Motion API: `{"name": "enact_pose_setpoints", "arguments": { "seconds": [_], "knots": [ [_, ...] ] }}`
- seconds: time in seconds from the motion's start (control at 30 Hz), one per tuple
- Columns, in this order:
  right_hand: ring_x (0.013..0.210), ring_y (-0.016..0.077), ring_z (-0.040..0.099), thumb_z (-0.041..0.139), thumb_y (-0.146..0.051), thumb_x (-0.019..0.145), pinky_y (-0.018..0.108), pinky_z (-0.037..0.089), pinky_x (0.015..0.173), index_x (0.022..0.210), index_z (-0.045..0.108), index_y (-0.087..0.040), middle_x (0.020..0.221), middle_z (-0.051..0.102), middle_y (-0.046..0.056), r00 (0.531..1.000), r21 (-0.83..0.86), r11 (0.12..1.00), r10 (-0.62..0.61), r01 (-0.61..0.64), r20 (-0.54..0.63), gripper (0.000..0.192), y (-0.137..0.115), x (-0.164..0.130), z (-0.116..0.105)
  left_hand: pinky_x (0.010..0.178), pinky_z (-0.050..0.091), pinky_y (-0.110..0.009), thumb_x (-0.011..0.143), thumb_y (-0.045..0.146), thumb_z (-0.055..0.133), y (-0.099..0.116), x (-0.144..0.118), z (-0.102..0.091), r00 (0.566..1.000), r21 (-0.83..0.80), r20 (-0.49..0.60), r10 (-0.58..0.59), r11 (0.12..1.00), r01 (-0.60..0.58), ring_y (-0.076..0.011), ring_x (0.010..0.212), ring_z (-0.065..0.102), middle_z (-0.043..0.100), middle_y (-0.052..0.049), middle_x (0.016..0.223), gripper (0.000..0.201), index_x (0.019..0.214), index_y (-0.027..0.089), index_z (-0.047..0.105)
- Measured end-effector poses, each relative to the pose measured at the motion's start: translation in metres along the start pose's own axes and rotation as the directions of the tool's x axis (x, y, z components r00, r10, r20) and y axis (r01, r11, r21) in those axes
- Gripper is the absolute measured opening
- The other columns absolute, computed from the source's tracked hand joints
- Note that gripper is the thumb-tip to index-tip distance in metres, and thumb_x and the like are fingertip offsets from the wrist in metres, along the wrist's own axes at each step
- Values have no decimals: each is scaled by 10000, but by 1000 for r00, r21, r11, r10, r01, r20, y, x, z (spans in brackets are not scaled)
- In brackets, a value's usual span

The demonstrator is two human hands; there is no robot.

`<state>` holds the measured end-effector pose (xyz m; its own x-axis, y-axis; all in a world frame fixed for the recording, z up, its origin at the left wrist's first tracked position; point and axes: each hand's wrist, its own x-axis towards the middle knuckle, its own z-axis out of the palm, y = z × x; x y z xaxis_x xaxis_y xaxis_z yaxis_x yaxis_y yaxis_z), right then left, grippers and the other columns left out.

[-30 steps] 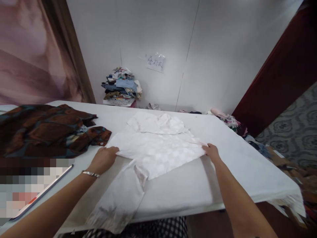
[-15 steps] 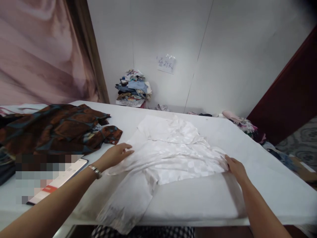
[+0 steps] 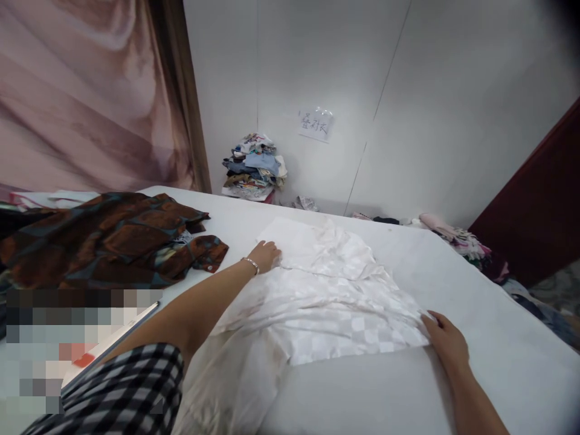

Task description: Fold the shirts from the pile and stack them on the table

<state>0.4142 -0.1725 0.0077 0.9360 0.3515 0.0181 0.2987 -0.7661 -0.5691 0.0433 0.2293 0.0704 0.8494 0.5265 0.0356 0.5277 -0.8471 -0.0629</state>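
A white shirt with a faint checked sheen is spread, wrinkled, on the white table. Its near left sleeve trails toward the table's front edge. My left hand, with a bracelet at the wrist, reaches across to the shirt's upper left side. Its fingers rest on the cloth, slightly apart; the thumb is hidden. At the lower right corner of the shirt, my right hand pinches the edge of the fabric between thumb and fingers.
A brown and blue patterned garment lies on the table's left, beside a flat, partly blurred-out device. Stacked clothes stand by the wall under a paper sign. More clothes lie past the table's right edge.
My left hand has moved forward and right, from beside the shirt's left edge onto its upper left side. My right hand stays at the right corner. The view has shifted slightly.
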Motion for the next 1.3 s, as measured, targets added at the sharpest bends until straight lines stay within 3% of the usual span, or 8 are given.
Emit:
{"name": "enact_pose_setpoints", "arguments": {
  "seconds": [0.13, 0.23, 0.43, 0.57, 0.7, 0.87, 1.07, 1.3],
  "knots": [
    [771, 292, 641, 592, -592, 618, 385, 490, 700, 862, 711, -203, 792, 718, 73, 993, 249, 968, 59, -32, -100, 474, -4, -8, -2, 1107, 236, -533, 802, 164, 498, -17, -25, -5, 999, 88, 10, -48, 995, 47, -282, 1067, 604, 702, -165, 978, 226, 869, 136, 711],
    [722, 252, 619, 643, -553, 562, 354, 483, 677, 817, 690, -170, 697, 687, 48, 985, 463, 886, 107, -33, -136, 463, -9, -16, -2, 1026, 330, -540, 793, 186, 484, -30, -55, -7, 995, 115, 20, -97, 989, 94, -286, 966, 637, 710, -143, 906, 229, 809, 152, 710],
    [595, 164, 531, 654, -529, 572, 291, 439, 549, 834, 647, -173, 646, 611, 0, 966, 581, 813, 175, -32, -192, 442, -15, -25, -2, 955, 427, -448, 817, 195, 406, -34, -83, -10, 978, 78, -108, -177, 979, 186, -293, 1116, 590, 655, -155, 1178, 397, 1097, 163, 685],
    [592, 153, 561, 672, -489, 587, 279, 459, 536, 871, 608, -185, 694, 605, -13, 958, 676, 736, 210, -24, -195, 421, -13, -27, -1, 1110, 303, -479, 757, 65, 392, -22, -69, -5, 994, 48, -106, -36, 998, 41, -270, 1377, 381, 460, -112, 1476, 596, 1313, 192, 568],
    [596, 158, 576, 688, -470, 590, 266, 452, 511, 863, 611, -182, 693, 610, -3, 965, 676, 737, 185, -11, -187, 404, -7, -25, 2, 1112, 279, -520, 767, 89, 449, -11, -59, -3, 1000, 25, -6, 17, 1000, -17, -263, 1288, 479, 594, -119, 1335, 557, 1298, 207, 571],
    [575, 148, 565, 702, -434, 592, 264, 452, 502, 852, 611, -185, 692, 606, -6, 955, 722, 692, 197, 24, -220, 372, -1, -20, 6, 1068, 326, -474, 808, 186, 482, -11, -79, -5, 999, 16, -45, -15, 1000, 16, -247, 1086, 594, 692, -99, 1087, 317, 1041, 205, 696],
    [617, 146, 558, 683, -385, 611, 281, 463, 556, 936, 639, -176, 765, 610, 3, 949, 711, 702, 188, 49, -252, 389, 4, -13, 10, 1001, 423, -447, 888, 294, 390, -26, -124, 0, 975, -21, -141, -174, 985, 173, -274, 1182, 558, 612, -150, 1291, 385, 1130, 181, 667],
    [862, 200, 604, 531, -406, 788, 326, 498, 712, 1068, 652, -195, 1091, 660, 85, 877, 408, 827, -191, 386, -441, 371, -15, -54, -7, 912, 504, -339, 888, 594, 382, 16, -197, -6, 956, -265, -244, -163, 959, 96, -235, 1012, 650, 704, -103, 1103, 527, 1066, 202, 686]
  ]
}}
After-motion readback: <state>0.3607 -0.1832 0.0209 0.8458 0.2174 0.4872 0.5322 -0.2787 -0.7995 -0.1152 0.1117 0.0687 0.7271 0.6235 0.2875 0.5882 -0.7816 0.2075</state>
